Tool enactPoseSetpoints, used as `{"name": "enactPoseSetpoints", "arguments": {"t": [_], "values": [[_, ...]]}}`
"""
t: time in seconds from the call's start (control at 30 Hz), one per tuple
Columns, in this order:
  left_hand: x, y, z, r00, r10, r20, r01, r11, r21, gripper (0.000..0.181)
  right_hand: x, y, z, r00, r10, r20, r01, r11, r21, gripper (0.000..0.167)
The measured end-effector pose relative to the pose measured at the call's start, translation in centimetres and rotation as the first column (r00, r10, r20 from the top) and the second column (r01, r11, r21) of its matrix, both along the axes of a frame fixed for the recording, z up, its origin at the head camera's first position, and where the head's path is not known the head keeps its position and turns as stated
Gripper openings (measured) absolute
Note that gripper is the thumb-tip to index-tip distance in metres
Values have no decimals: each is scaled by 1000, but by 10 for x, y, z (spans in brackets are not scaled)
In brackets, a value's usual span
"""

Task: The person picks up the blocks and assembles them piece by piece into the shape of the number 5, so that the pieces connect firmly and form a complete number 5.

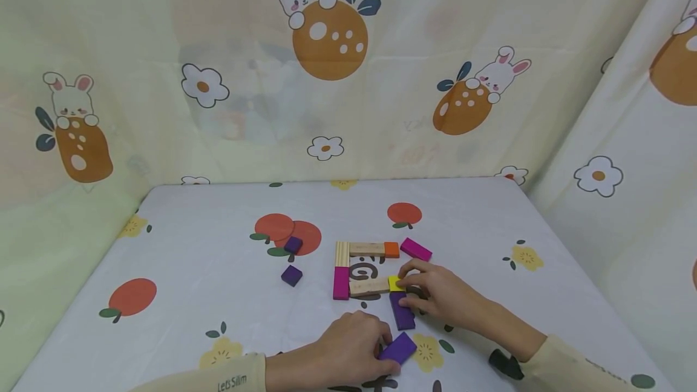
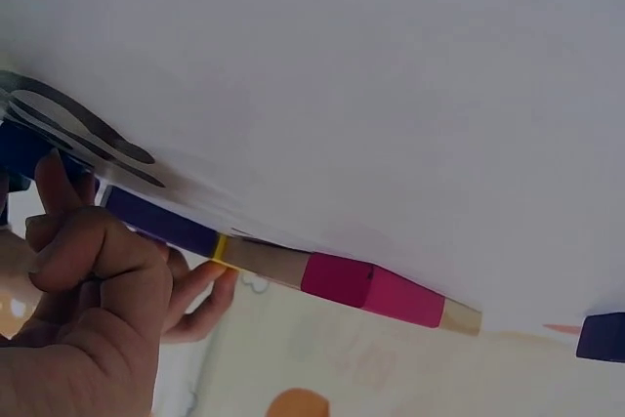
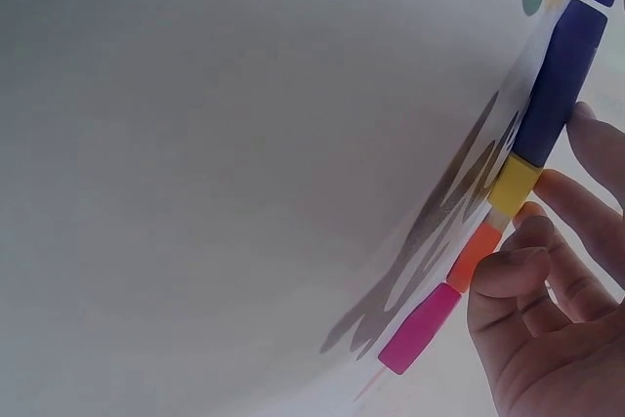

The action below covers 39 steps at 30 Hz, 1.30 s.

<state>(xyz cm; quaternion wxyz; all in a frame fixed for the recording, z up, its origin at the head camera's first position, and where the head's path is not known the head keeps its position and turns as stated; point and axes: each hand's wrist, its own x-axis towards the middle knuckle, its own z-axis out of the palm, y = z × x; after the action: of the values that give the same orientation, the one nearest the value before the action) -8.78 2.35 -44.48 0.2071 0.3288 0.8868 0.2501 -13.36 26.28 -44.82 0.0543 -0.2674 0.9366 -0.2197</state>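
My left hand (image 1: 354, 346) pinches a purple block (image 1: 398, 349) between thumb and fingers near the table's front. In the head view, fingertips of my right hand (image 1: 446, 295) rest against a yellow block (image 1: 395, 284) and the upper side of another purple block (image 1: 402, 311). That purple block meets the yellow one end to end, forming a bent line with a plain wooden block (image 1: 369, 287). Magenta (image 1: 340, 283) and striped wooden blocks (image 1: 342, 254) make the left side of the outline. Another plain wooden block (image 1: 366, 250) and an orange block (image 1: 391, 250) form its far side.
A loose magenta block (image 1: 416, 249) lies tilted beyond the orange one. Two dark purple blocks (image 1: 293, 245) (image 1: 291, 276) sit apart on the left. A patterned white cloth (image 1: 207, 247) covers the table, with a printed curtain (image 1: 245, 126) behind.
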Motion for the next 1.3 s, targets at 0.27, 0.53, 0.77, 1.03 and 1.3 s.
{"name": "enactPoseSetpoints", "arguments": {"t": [0.27,0.53,0.77,1.03,1.3], "values": [[-1,-2,0,998,-34,-48,32,999,-40,29,-1,-1,-1,1000,-4,-3,4,1000,8,28],[-1,0,0,997,-49,-54,47,998,-28,28,0,0,0,1000,7,-4,-7,1000,-2,28],[2,8,1,999,-29,-44,26,997,-69,33,0,-1,1,1000,3,-1,-3,1000,-7,29],[4,14,1,999,24,-30,-27,992,-121,36,1,-2,1,1000,-8,1,8,1000,1,29],[4,17,0,999,40,-27,-43,990,-136,37,2,-1,1,1000,-10,-4,10,1000,4,28]]}}
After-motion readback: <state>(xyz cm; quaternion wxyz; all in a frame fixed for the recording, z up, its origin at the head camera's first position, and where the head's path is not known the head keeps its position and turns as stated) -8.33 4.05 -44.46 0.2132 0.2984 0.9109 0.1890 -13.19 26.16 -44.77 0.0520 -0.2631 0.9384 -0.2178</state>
